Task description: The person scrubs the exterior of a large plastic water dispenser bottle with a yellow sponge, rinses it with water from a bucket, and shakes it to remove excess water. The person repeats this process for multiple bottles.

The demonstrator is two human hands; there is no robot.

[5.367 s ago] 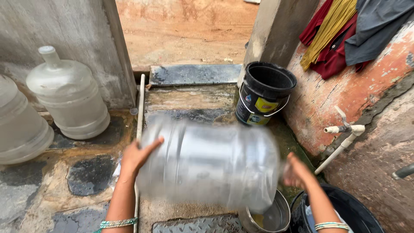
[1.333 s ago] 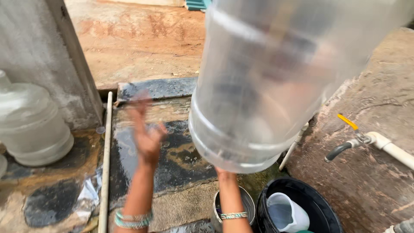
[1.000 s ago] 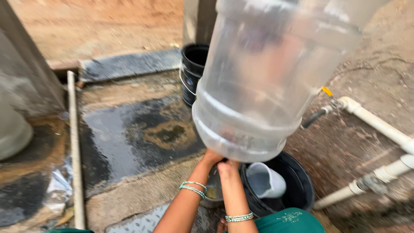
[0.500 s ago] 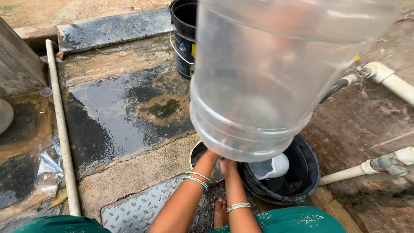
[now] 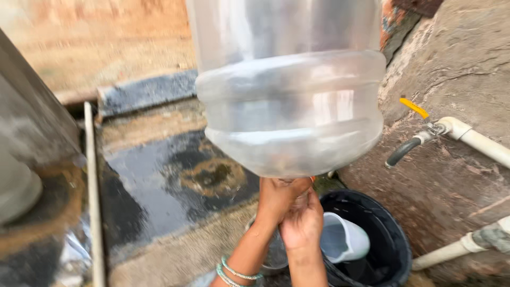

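A big clear plastic water jug (image 5: 289, 101) is upended in front of me and fills the top middle of the view. Its neck points down and is hidden inside my hands. My left hand (image 5: 277, 197), with thin bangles on the wrist, wraps the neck from the left. Just below it, my right hand (image 5: 303, 227) clasps the same neck. Both hands hang above a small metal pot (image 5: 272, 254) and the rim of a black bucket (image 5: 393, 239).
Inside the black bucket lies a white plastic mug (image 5: 344, 240). A tap with a yellow handle (image 5: 411, 139) juts from a white pipe (image 5: 478, 141) on the rough right wall. The stone floor (image 5: 159, 175) is wet. A thin white pipe (image 5: 93, 191) runs along the left.
My left hand was free in the air over a second ago and has joined the right at the jug's neck. The jug stays upended; the view has swung right toward the tap.
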